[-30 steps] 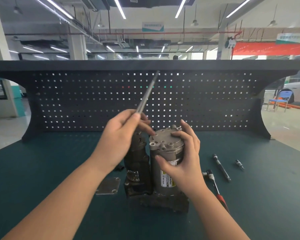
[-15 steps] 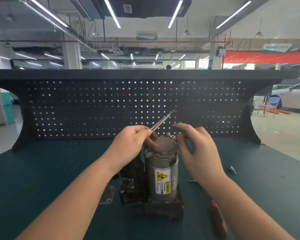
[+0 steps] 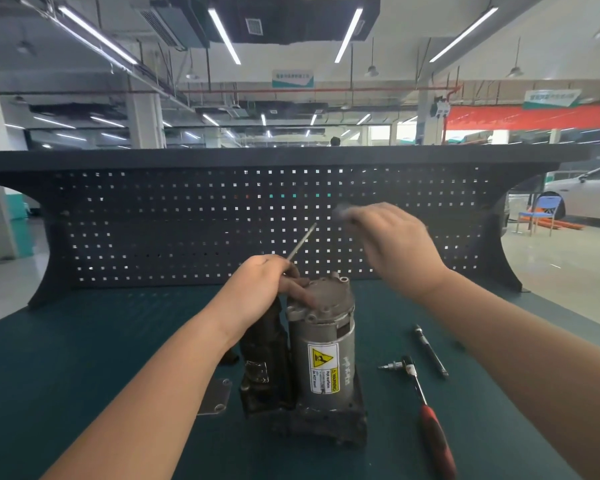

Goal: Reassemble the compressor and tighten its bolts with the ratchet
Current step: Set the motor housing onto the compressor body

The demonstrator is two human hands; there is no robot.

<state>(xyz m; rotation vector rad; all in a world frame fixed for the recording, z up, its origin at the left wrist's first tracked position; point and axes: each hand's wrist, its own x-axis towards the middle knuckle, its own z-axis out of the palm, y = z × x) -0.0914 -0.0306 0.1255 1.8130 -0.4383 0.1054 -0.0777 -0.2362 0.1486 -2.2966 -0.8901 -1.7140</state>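
Steel, the long bolt is slanting up-right from your gripping left hand beside the upright compressor. Your blurred right hand is hovering; its grip I cannot tell.

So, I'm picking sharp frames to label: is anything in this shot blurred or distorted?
Head view: the raised right hand is motion-blurred, its fingers smeared; the upright grey metal compressor and its yellow warning label stay crisp; wide-angle distortion bows the dark perforated back panel.
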